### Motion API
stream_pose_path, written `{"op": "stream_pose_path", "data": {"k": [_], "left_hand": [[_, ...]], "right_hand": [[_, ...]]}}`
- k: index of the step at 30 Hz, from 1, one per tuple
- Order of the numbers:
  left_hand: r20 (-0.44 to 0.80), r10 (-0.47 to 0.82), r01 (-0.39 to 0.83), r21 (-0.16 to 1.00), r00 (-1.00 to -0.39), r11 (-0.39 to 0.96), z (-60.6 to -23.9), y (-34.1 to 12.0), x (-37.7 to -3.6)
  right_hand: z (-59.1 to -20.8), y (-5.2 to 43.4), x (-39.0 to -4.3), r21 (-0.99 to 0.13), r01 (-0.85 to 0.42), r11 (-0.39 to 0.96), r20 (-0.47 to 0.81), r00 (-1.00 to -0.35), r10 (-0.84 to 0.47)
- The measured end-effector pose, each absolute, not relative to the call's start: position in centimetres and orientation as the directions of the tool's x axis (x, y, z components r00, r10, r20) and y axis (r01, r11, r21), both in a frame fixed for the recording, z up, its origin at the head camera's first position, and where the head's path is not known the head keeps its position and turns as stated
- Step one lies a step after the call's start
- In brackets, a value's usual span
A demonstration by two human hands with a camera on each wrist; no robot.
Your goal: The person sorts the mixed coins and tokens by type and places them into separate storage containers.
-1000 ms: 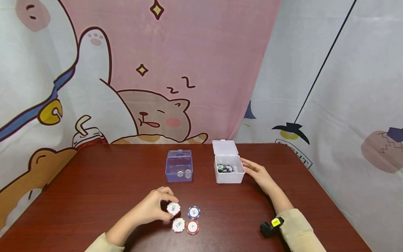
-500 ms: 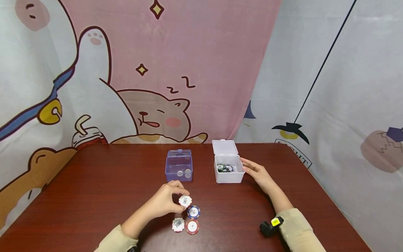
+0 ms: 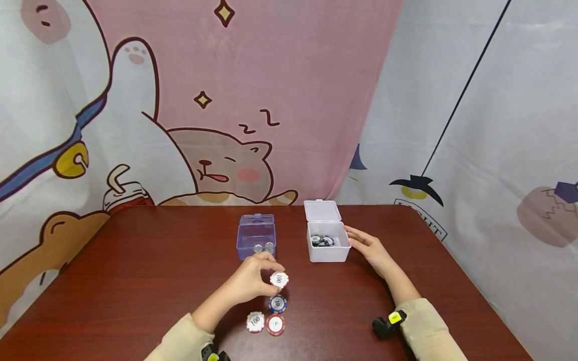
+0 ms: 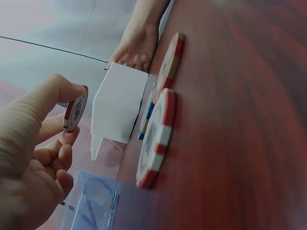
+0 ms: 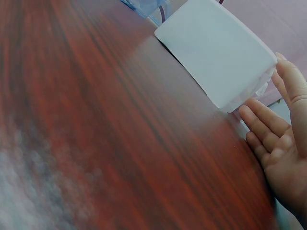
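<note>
My left hand [image 3: 253,281] pinches a white and red 100 chip [image 3: 279,279] [image 4: 76,109] above the table, in front of the clear blue box [image 3: 256,240]. Below it on the table lie a blue 10 chip [image 3: 277,304], a white 100 chip [image 3: 255,322] and a red 5 chip [image 3: 275,325]. My right hand [image 3: 368,249] [image 5: 280,143] lies open on the table beside the right wall of the open white box [image 3: 328,239] [image 5: 218,52], which holds several chips. The blue box holds two silver coins.
The dark red wooden table [image 3: 135,271] runs to a cartoon curtain backdrop [image 3: 226,100] behind. A black wrist camera with a yellow tag [image 3: 388,323] sits on my right forearm. The white box's lid [image 3: 321,210] stands open toward the back.
My left hand has lifted the 100 chip from beside the other chips and carried it up and to the right, toward the boxes. The right hand has stayed still.
</note>
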State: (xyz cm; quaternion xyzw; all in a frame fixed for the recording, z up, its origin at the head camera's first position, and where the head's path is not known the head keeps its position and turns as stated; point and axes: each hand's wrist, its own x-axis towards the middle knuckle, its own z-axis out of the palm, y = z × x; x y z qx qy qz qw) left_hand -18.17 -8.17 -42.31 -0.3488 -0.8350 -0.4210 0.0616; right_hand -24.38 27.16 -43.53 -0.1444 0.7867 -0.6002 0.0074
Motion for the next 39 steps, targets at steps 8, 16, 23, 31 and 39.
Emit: {"op": "stream_pose_path", "data": {"k": [8,16,23,31,39], "left_hand": [[0.414,0.526,0.646,0.650,-0.743,0.401,-42.1,-6.8,-18.9],[0.379,0.502,0.598,0.692,-0.777,0.404,-41.4,-5.5,-19.4],[0.392,0.498,0.608,0.680,-0.773,0.410,-41.0,-3.9,-19.8],[0.423,0.481,0.623,0.668,-0.768,0.407,-40.1,-2.0,-20.8],[0.450,0.449,0.622,0.681,-0.772,0.386,-39.3,-0.4,-22.1]], "right_hand": [[-43.4,27.1,-24.3,-0.946,-0.218,0.239,0.161,-0.958,-0.236],[-43.4,27.1,-24.3,-0.945,-0.204,0.257,0.146,-0.963,-0.228],[-43.3,27.1,-24.3,-0.948,-0.191,0.255,0.135,-0.966,-0.221],[-43.4,27.1,-24.4,-0.951,-0.206,0.230,0.152,-0.961,-0.231],[-43.3,27.0,-24.3,-0.946,-0.209,0.246,0.154,-0.962,-0.225]]}}
